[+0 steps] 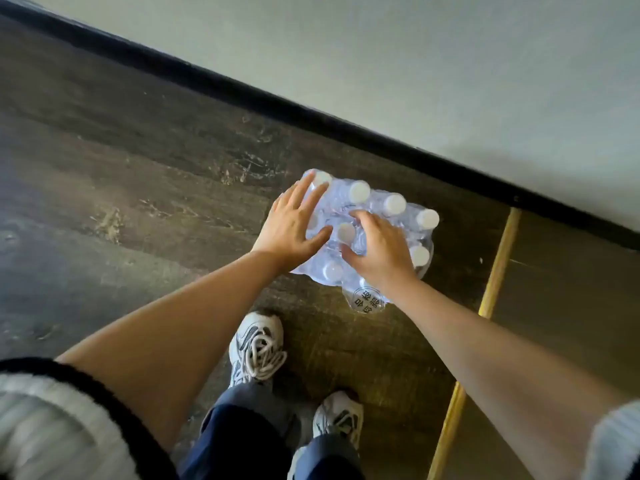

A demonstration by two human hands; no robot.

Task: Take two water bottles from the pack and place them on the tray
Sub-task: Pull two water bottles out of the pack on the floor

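A shrink-wrapped pack of water bottles with white caps stands on the dark floor near the wall. My left hand lies flat on the pack's left side, fingers spread over the plastic wrap. My right hand rests on the pack's middle, its fingers curled around one white-capped bottle through the wrap. Several other caps show along the far and right edges. A round printed label shows on the wrap's near end. No tray is in view.
A black skirting board and a pale wall run diagonally behind the pack. A yellow strip crosses the floor on the right. My two sneakers stand just in front of the pack.
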